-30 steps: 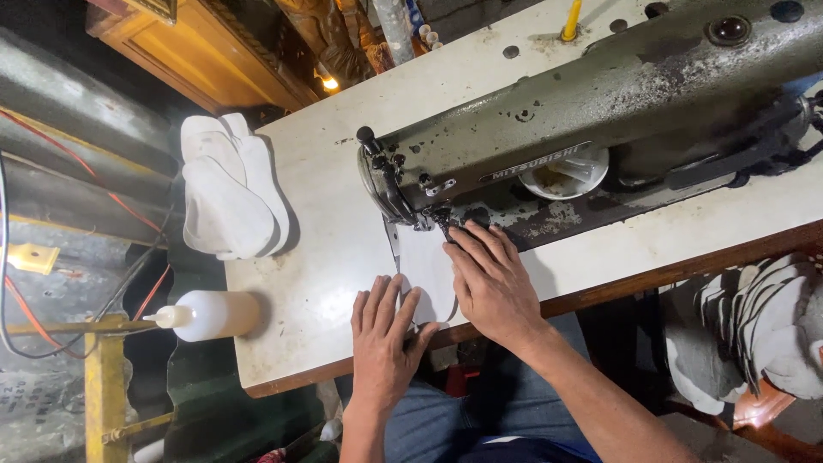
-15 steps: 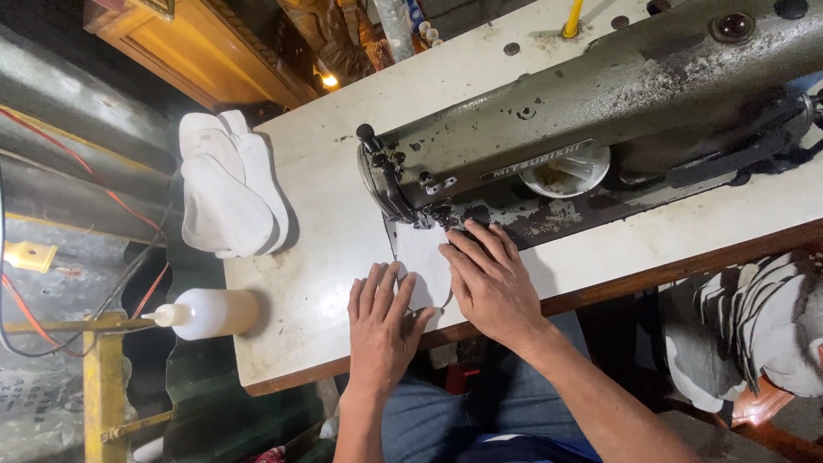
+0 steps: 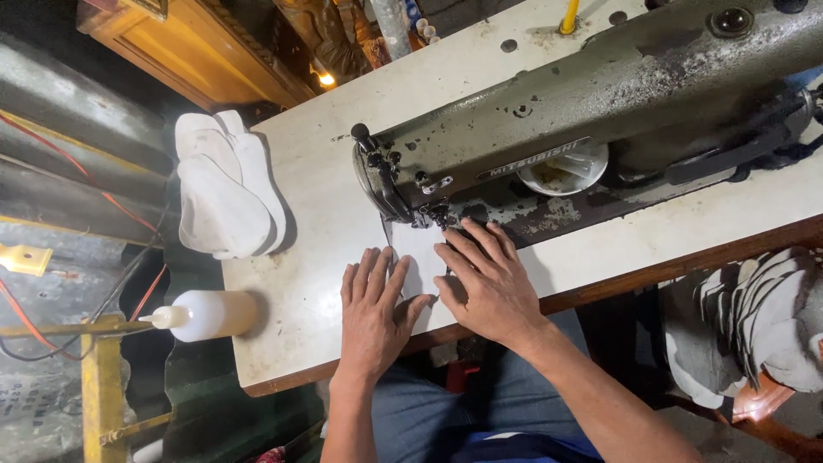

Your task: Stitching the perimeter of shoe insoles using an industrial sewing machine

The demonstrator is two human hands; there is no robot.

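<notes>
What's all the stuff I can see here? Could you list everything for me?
Sewing machine: one, dark grey-green, across the table's far side.
Table: one, off-white top with a wood edge.
White piece: one, flat under the needle, beneath both hands.
Stack of white pieces: one pile, on the table's left corner.
Squeeze bottle: one, whitish, lying at the table's left edge.
Small bowl: one, pale, under the machine arm.
Bundle of pale pieces: one, lower right, below the table.
Yellow frame: one, lower left.
Left hand: flat on the white piece.
Right hand: flat on it, fingers near the needle.
</notes>
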